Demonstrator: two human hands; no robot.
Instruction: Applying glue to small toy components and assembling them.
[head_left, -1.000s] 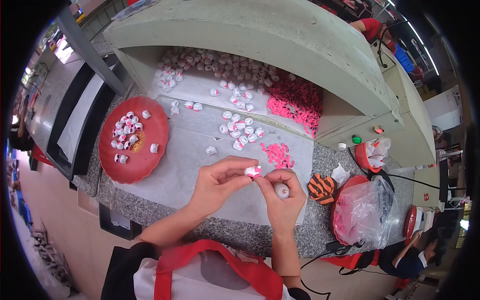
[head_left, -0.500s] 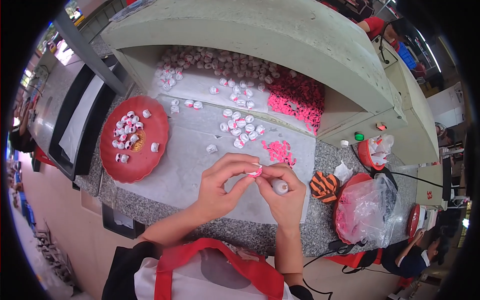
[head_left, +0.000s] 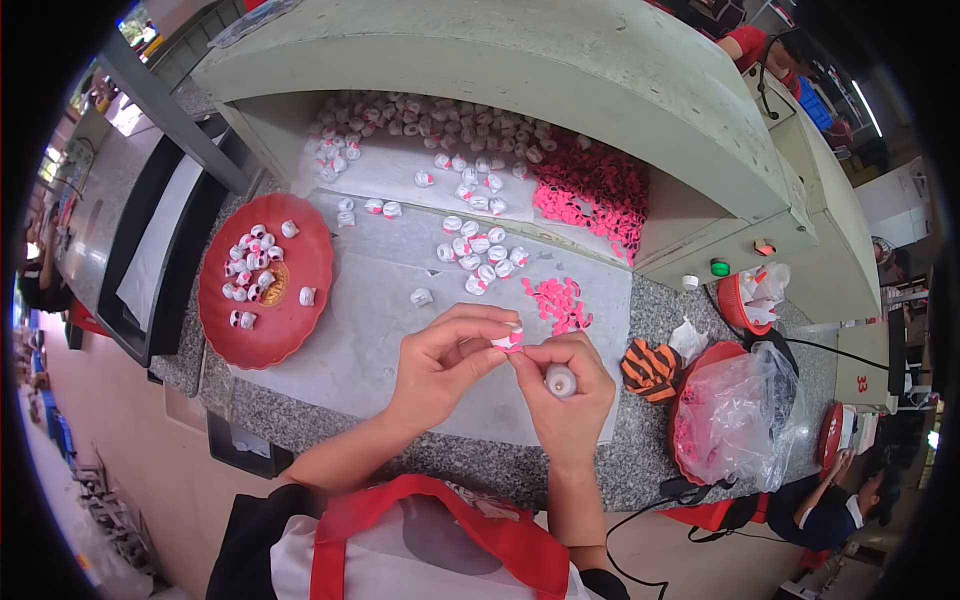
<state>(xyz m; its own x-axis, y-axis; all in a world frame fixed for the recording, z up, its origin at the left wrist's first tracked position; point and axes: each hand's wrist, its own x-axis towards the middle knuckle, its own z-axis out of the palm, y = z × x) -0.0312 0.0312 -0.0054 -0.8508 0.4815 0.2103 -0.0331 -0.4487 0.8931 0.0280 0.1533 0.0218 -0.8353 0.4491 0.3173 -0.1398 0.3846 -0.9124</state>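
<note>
My left hand [head_left: 445, 358] and my right hand [head_left: 568, 387] meet over a pale sheet [head_left: 360, 330] on the speckled counter. Between their fingertips they pinch a small white piece with a pink part [head_left: 508, 341]. My right hand also grips a small white glue bottle [head_left: 560, 380], its cap facing up. A small pile of pink pieces [head_left: 558, 302] lies just beyond the hands. White pieces [head_left: 478, 253] lie scattered further back. A red round tray [head_left: 262, 292] at the left holds several finished white pieces.
Under a grey shelf [head_left: 560, 70] sit heaps of white pieces [head_left: 420, 120] and pink pieces [head_left: 592, 190]. At the right are a striped orange cloth [head_left: 650, 368], a red bowl with a clear plastic bag [head_left: 740, 420] and a small red cup [head_left: 752, 296]. A co-worker [head_left: 830, 505] sits lower right.
The hands have stayed almost in place, fingers working the small piece between them; the glue bottle remains in my right hand.
</note>
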